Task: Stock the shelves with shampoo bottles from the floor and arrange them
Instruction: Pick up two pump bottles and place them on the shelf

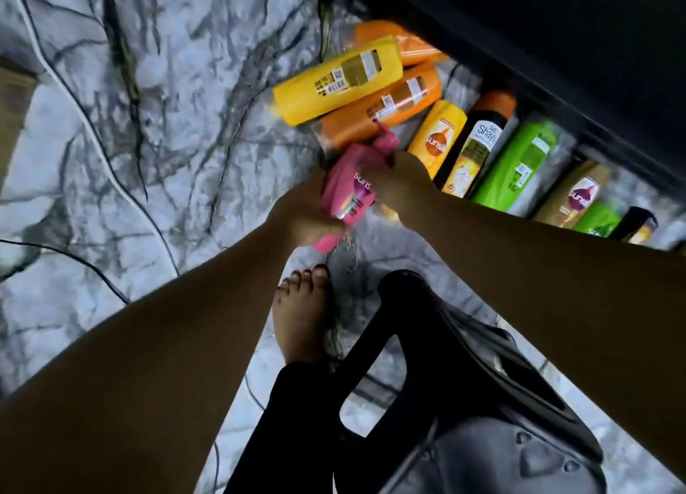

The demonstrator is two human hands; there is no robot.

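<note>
Low over the marble floor, my left hand (302,217) grips a pink Sunsilk shampoo bottle (350,191) near its lower end. My right hand (402,183) holds the same bottle from the right; a second pink bottle (388,144) shows just above those fingers, and I cannot tell which hand has it. Several more bottles lie on the floor: a yellow one (337,81) on top of orange ones (382,113), then a yellow Sunsilk bottle (438,135), a black-and-orange bottle (477,142), a green bottle (518,163) and a gold Sunsilk bottle (573,196).
The dark base of the shelf unit (557,48) runs along the upper right. A black plastic stool (464,400) stands under my right arm, beside my bare foot (302,315). Thin cables (96,137) cross the floor on the left.
</note>
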